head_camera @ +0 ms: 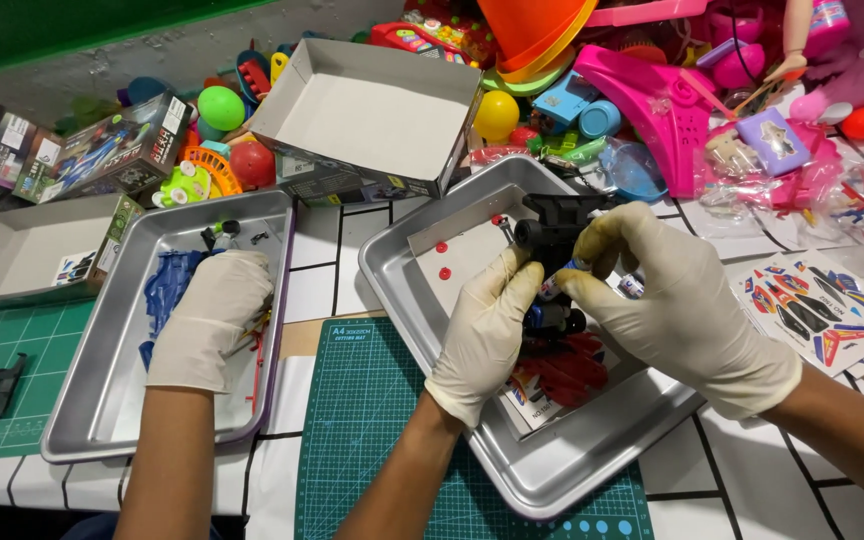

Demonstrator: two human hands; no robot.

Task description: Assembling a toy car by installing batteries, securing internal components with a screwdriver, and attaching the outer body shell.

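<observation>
Green cutting mat (372, 430) nearest; 2 hands, left (484, 335), right (687, 300), clasp black toy part (557, 225).

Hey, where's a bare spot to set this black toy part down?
Bare: the green cutting mat between the left tray and right tray; the tiled table at the near right corner. Crowded: the toy pile behind.

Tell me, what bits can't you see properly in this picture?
All in the head view:
- Black toy part: its lower half is hidden by the left hand and right hand gripping it.
- Blue pieces in the left tray: partly covered by another person's gloved hand.
- Red pieces: tucked under the hands, shape unclear.
- Small red dots: too small to tell what they are.
</observation>
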